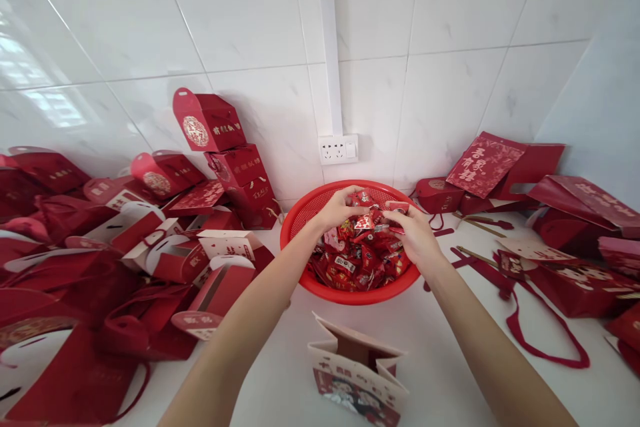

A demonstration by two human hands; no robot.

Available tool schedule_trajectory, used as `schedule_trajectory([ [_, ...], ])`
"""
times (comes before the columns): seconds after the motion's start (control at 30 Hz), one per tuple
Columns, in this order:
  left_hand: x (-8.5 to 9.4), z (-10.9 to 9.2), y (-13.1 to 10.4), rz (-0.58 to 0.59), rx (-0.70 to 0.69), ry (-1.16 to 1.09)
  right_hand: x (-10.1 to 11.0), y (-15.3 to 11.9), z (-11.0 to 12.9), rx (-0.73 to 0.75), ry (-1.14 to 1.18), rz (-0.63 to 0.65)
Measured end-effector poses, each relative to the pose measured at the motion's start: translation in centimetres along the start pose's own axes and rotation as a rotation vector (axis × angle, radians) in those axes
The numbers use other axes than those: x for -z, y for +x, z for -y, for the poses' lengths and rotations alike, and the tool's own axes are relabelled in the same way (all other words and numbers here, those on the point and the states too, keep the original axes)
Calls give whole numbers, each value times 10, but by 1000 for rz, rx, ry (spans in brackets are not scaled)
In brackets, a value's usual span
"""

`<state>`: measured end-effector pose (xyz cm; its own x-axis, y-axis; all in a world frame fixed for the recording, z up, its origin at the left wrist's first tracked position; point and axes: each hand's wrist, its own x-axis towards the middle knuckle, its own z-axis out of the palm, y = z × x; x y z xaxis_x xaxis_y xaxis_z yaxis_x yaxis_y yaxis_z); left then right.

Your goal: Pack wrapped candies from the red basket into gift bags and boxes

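A white countertop (440, 360) runs up to the tiled wall. On it sits a red basket (300, 220) of wrapped candies, an open paper box (357, 373) in front, red gift boxes (165, 260) heaped at left, and flat red bags (575, 280) with loose cords at right.

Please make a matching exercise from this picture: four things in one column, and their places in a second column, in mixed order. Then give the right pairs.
Things
1. red basket
2. open paper box
3. wall socket
4. left hand

Places
A. on the tiled wall, above the basket
B. near the bottom edge, in front of the basket
C. on the white counter, full of red candy packets
D. over the candy, gripping packets, opposite the right hand

Right pairs: 1-C, 2-B, 3-A, 4-D
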<state>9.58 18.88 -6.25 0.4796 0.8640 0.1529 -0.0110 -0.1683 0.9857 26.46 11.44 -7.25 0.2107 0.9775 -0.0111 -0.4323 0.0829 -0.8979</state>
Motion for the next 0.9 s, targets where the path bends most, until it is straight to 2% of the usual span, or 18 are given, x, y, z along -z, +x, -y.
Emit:
schedule_trajectory([
  [0.17, 0, 0, 0, -26, -13, -42, -4, -5, 2, -11, -30, 40],
  [0.33, 0, -2, 1, -55, -20, -66, -3, -2, 0, 44, -23, -14],
  [0.47, -1, -2, 2, -31, -43, -45, -1, 1, -2, 77, -3, -49],
  [0.67, 1, 0, 4, -46, -65, -10, 0, 0, 0, 47, 12, -47],
  [0.77, 1, -1, 3, -55, -20, 10, 0, 0, 1, 16, 22, -36],
  [0.9, 0, -5, 1, 6, 105, 21, 1, 3, 1, -31, 47, -25],
])
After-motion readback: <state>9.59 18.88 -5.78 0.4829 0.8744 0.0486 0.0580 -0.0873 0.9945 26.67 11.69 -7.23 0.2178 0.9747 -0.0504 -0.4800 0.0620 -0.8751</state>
